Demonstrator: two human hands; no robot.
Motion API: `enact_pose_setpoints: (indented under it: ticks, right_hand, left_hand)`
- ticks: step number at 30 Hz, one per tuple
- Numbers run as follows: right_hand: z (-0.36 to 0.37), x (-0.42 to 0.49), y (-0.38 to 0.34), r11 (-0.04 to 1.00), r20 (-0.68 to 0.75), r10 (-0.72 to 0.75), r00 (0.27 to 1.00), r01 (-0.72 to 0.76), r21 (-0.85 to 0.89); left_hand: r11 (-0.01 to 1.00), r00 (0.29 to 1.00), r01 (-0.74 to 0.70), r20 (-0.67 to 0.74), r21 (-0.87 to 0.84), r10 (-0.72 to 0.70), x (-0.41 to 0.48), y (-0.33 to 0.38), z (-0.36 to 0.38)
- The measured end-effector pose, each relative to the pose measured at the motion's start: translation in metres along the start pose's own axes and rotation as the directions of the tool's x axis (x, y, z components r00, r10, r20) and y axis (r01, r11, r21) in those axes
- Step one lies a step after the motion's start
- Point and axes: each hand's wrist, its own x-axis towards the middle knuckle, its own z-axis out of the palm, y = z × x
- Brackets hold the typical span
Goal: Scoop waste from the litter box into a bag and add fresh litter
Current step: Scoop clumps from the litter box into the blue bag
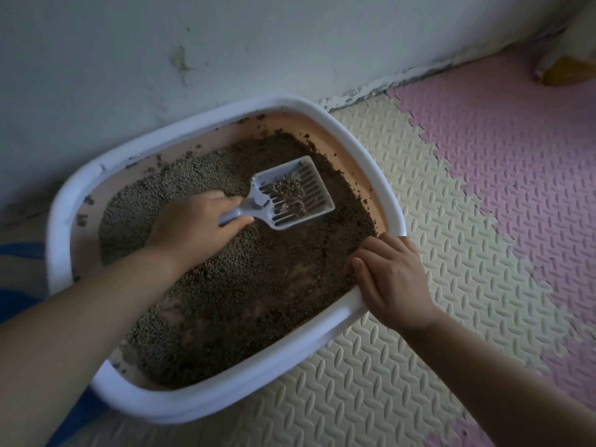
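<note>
A white-rimmed litter box (pixel 371 162) with a peach inner wall stands against the wall, filled with grey-brown litter (pixel 258 285). My left hand (pixel 190 227) grips the handle of a pale slotted scoop (pixel 290 191), held above the litter near the box's far right side. Some clumped litter lies in the scoop's slotted head. My right hand (pixel 390 282) grips the box's right rim, fingers curled over the edge into the box. No bag is in view.
The box sits on cream foam floor tiles (pixel 403 366) that join pink tiles (pixel 516 156) to the right. A stained white wall (pixel 225 43) runs behind. A yellowish object (pixel 561 69) lies at the far right; blue fabric (pixel 19 250) shows at the left.
</note>
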Motion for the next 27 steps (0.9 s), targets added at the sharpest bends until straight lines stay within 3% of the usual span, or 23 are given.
enact_pose_setpoints:
  ticks: [7, 13, 19, 27]
  right_hand:
    - [0.002, -0.002, 0.001, 1.0, -0.031, 0.002, 1.0, -0.001, 0.011]
    - [0.004, -0.012, 0.007, 0.997, -0.119, -0.031, 0.992, 0.04, 0.068]
    - [0.009, -0.027, 0.018, 0.992, -0.217, -0.071, 0.974, 0.092, 0.09]
    - [0.014, -0.022, 0.025, 0.987, -0.201, -0.134, 0.97, 0.15, 0.065]
  left_hand:
    - [0.988, 0.972, -0.099, 0.224, 0.117, 0.071, 0.001, -0.028, -0.011]
    - [0.917, 0.886, -0.268, 0.45, 0.297, 0.113, 0.023, -0.019, -0.011]
    - [0.924, 0.903, -0.255, 0.413, 0.285, 0.122, 0.046, 0.025, 0.023]
    - [0.994, 0.955, -0.062, 0.294, 0.095, 0.031, 0.048, 0.051, 0.063]
